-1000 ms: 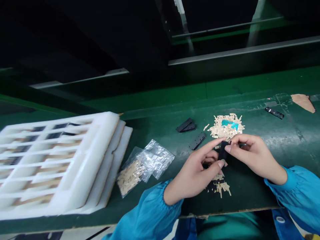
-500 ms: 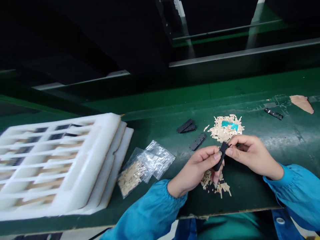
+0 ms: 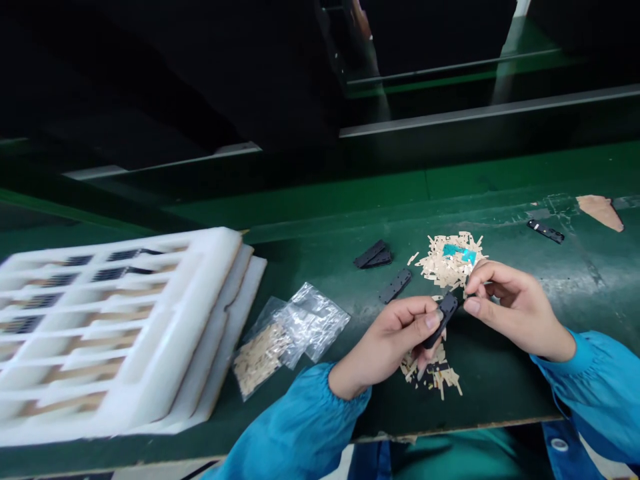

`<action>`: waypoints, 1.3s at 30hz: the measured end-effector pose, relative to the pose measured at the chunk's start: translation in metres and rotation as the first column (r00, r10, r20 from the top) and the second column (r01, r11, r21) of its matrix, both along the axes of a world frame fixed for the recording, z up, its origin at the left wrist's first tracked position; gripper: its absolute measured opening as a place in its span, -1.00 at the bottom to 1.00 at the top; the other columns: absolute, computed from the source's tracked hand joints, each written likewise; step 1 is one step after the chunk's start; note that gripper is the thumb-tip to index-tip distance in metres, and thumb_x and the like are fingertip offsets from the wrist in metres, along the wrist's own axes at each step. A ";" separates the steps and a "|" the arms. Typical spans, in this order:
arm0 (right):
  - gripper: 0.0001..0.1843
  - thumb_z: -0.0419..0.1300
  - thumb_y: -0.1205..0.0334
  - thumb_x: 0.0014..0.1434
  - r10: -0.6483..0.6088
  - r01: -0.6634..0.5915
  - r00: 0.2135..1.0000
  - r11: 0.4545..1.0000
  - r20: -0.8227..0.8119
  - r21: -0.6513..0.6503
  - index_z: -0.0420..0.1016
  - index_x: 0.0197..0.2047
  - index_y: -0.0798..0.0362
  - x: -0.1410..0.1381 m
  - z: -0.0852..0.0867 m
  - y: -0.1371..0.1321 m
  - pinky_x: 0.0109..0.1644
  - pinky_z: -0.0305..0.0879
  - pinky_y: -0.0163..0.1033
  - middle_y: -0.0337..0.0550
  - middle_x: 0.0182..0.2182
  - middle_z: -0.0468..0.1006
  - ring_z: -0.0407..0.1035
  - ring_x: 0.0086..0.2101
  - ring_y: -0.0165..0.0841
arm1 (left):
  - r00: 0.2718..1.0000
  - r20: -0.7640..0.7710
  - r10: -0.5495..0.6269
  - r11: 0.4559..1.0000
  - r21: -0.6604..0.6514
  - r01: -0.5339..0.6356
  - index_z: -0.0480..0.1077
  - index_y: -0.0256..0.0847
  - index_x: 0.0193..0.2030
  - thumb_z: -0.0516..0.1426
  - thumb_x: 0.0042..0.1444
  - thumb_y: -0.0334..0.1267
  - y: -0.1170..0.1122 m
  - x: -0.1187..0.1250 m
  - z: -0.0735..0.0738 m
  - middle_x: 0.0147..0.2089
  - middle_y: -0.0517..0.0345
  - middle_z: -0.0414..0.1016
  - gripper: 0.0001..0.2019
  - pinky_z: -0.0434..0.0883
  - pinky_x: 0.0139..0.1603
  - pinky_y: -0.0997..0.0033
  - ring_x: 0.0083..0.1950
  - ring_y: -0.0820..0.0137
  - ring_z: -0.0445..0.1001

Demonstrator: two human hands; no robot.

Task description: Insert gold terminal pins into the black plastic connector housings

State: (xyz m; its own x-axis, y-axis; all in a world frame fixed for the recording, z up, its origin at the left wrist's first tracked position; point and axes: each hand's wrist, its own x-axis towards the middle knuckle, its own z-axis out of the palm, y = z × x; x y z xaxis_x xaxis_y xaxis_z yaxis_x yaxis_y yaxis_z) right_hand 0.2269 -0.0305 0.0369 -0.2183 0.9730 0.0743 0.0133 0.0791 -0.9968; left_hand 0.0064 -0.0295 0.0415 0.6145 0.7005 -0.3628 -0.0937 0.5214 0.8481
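Observation:
A narrow black plastic part (image 3: 442,319) with small holes is gripped between the thumb and fingers of my left hand (image 3: 400,332). My right hand (image 3: 510,308) is just right of the part's upper end, thumb and forefinger pinched together. A tiny dark sliver shows at those fingertips, too small to name. Under my left fingers lies a small heap of beige strips with dark bits (image 3: 445,380). Beyond my hands is a larger pile of beige strips (image 3: 445,270) with a teal film piece (image 3: 459,252) on it.
Left of my hands lie a single black part (image 3: 395,285) and two stacked ones (image 3: 373,255). Clear plastic bags (image 3: 315,320), one with beige strips, lie beside stacked white foam trays (image 3: 190,347). At the right are another black part (image 3: 546,231) and a tan scrap (image 3: 601,211).
My right hand has drawn slightly right and down, away from the black part's end. The part in my left hand has tipped a little, showing more of its holed face.

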 end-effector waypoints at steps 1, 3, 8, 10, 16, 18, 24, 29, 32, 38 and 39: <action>-0.90 0.39 0.22 0.23 0.005 -0.005 1.000 1.000 -0.001 0.000 0.55 -0.26 -0.01 0.000 0.001 0.000 -0.40 0.17 -0.27 -0.24 -0.42 0.40 0.21 -0.43 -0.39 | 1.000 -0.005 -0.004 1.000 0.002 0.004 0.33 -0.26 -0.41 0.26 0.25 0.07 0.000 0.000 0.000 -0.49 0.24 0.38 -0.57 0.27 -0.62 0.65 -0.60 0.60 0.33; -0.89 0.37 0.21 0.25 0.008 -0.008 1.000 1.000 0.007 -0.015 0.55 -0.29 0.00 -0.001 0.001 0.000 -0.41 0.15 -0.26 -0.22 -0.42 0.41 0.21 -0.43 -0.38 | 1.000 -0.017 -0.015 1.000 -0.003 0.015 0.33 -0.26 -0.41 0.26 0.25 0.07 0.000 -0.001 0.000 -0.50 0.24 0.38 -0.57 0.27 -0.61 0.65 -0.60 0.60 0.33; -0.81 0.37 0.11 0.25 -0.008 0.009 1.000 0.998 0.021 -0.067 0.55 -0.33 0.02 -0.003 0.002 0.000 -0.44 0.13 -0.25 -0.22 -0.47 0.38 0.18 -0.45 -0.37 | 0.999 -0.016 -0.048 0.998 -0.039 0.047 0.33 -0.25 -0.39 0.26 0.22 0.11 0.001 -0.002 -0.005 -0.52 0.25 0.38 -0.55 0.25 -0.62 0.63 -0.61 0.59 0.31; -0.78 0.37 0.08 0.24 -0.003 0.004 1.000 0.996 0.013 -0.091 0.55 -0.33 0.02 -0.003 0.002 0.001 -0.44 0.11 -0.26 -0.23 -0.48 0.37 0.16 -0.46 -0.37 | 0.999 -0.019 -0.050 0.998 -0.046 0.050 0.33 -0.25 -0.38 0.26 0.22 0.13 0.001 -0.002 -0.005 -0.52 0.25 0.37 -0.55 0.23 -0.63 0.63 -0.61 0.59 0.30; -0.71 0.44 0.05 0.18 0.094 -0.115 0.989 0.973 -0.113 -0.202 0.48 -0.32 0.04 0.000 -0.001 0.005 -0.40 0.15 -0.30 -0.29 -0.45 0.30 0.14 -0.45 -0.41 | 0.992 -0.040 -0.123 0.992 -0.038 0.121 0.33 -0.25 -0.40 0.25 0.22 0.13 0.002 -0.004 0.002 -0.54 0.23 0.37 -0.54 0.17 -0.64 0.62 -0.61 0.59 0.26; -0.67 0.48 0.06 0.12 0.179 -0.218 0.968 0.947 -0.177 -0.236 0.45 -0.26 0.03 0.001 -0.004 0.008 -0.35 0.19 -0.31 -0.29 -0.41 0.30 0.19 -0.40 -0.41 | 0.982 -0.031 -0.187 0.981 -0.052 0.186 0.35 -0.26 -0.41 0.25 0.23 0.12 0.004 -0.006 0.005 -0.55 0.22 0.37 -0.54 0.12 -0.65 0.61 -0.62 0.60 0.21; -0.75 0.27 0.03 0.34 0.263 -0.296 0.952 0.920 -0.156 -0.257 0.53 -0.22 0.06 -0.003 -0.002 0.007 -0.44 0.16 -0.31 -0.28 -0.49 0.38 0.20 -0.50 -0.44 | 0.992 0.054 -0.111 0.982 -0.149 0.118 0.37 -0.28 -0.40 0.29 0.17 0.04 0.009 -0.008 0.001 -0.58 0.26 0.29 -0.60 0.03 -0.64 0.58 -0.64 0.61 0.11; -0.85 0.28 0.18 0.29 0.160 -0.155 0.986 0.981 0.039 -0.119 0.61 -0.28 0.05 -0.009 0.001 -0.001 -0.41 0.21 -0.26 -0.16 -0.40 0.52 0.29 -0.43 -0.38 | 0.997 0.072 -0.032 0.976 -0.212 0.047 0.36 -0.26 -0.35 0.26 0.20 -0.01 0.010 -0.003 -0.006 -0.61 0.31 0.23 -0.67 -0.04 -0.64 0.57 -0.65 0.60 0.05; -0.85 0.31 0.18 0.26 0.123 -0.117 0.991 0.986 0.046 -0.116 0.63 -0.31 0.06 -0.010 -0.002 -0.003 -0.46 0.17 -0.26 -0.19 -0.45 0.48 0.24 -0.48 -0.40 | 0.996 0.072 -0.054 0.971 -0.227 0.069 0.35 -0.25 -0.34 0.25 0.21 -0.01 0.009 -0.002 -0.007 -0.62 0.32 0.22 -0.66 -0.07 -0.65 0.55 -0.67 0.60 0.03; -0.86 0.39 0.18 0.16 0.093 -0.104 0.994 0.971 -0.059 -0.215 0.66 -0.35 0.06 -0.011 -0.007 -0.002 -0.44 0.19 -0.26 -0.22 -0.51 0.46 0.24 -0.49 -0.40 | 0.998 0.051 -0.045 0.972 -0.229 0.056 0.33 -0.23 -0.35 0.23 0.21 0.01 0.008 -0.001 -0.008 -0.64 0.34 0.20 -0.66 -0.08 -0.65 0.54 -0.68 0.60 0.02; -0.87 0.40 0.18 0.15 0.090 -0.103 0.994 0.970 -0.068 -0.219 0.66 -0.36 0.06 -0.012 -0.007 -0.002 -0.44 0.20 -0.26 -0.22 -0.51 0.47 0.24 -0.49 -0.40 | 0.998 0.053 -0.042 0.972 -0.229 0.053 0.32 -0.23 -0.35 0.23 0.21 0.00 0.007 0.000 -0.008 -0.63 0.34 0.20 -0.67 -0.08 -0.65 0.54 -0.68 0.60 0.02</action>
State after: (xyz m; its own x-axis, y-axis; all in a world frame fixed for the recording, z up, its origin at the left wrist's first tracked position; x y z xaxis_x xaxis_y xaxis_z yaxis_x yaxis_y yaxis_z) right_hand 0.2154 -0.0325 0.0300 -0.3136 0.9412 -0.1255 -0.0415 -0.1456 -0.9885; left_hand 0.0062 -0.0220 0.0337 0.6655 0.5709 -0.4808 -0.1010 0.7071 0.6999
